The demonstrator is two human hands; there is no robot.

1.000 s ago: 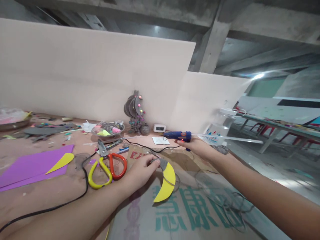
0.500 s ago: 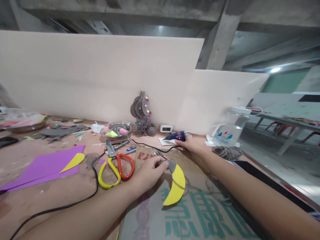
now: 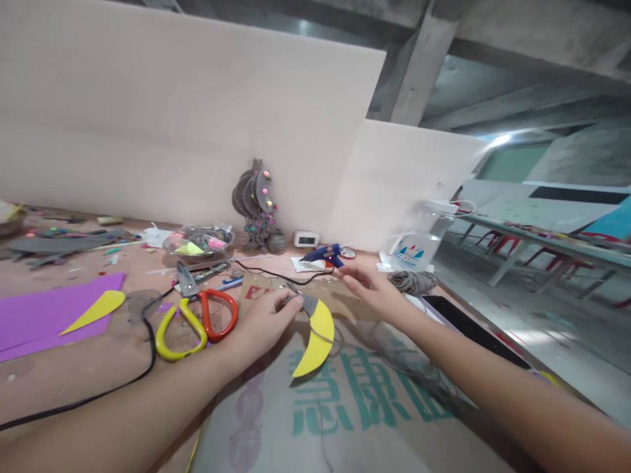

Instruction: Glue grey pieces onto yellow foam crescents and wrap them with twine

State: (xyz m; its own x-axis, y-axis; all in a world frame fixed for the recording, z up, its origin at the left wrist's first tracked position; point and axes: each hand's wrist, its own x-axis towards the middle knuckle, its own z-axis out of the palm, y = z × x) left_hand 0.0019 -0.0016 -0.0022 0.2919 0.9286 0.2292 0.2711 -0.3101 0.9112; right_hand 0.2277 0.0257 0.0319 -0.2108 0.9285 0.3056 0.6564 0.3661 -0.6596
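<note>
My left hand [image 3: 269, 318] pinches the top end of a yellow crescent cutout [image 3: 321, 338] over the cardboard. Grey cord [image 3: 309, 303] is wrapped round that end, and a loose strand crosses the crescent's middle. Just in front of my right hand [image 3: 367, 289], a blue hot glue gun [image 3: 326, 254] rests with its nozzle over a small white sheet [image 3: 303, 265]. The right hand's fingers are stretched out and hold nothing. Left of my left hand lie scissors [image 3: 200, 325] with one yellow and one red handle.
Purple sheets [image 3: 29, 322] with a yellow leaf-shaped cutout [image 3: 98, 310] lie at left. Behind stand a bowl of craft bits [image 3: 200, 243], a grey cord figure with coloured balls [image 3: 256, 207], a small digital clock [image 3: 306, 239], a clear plastic jar [image 3: 419, 240] and a cord bundle [image 3: 413, 282].
My right hand has let go of the glue gun and drawn back a little toward me. The left hand still holds the crescent. The view has turned slightly right.
</note>
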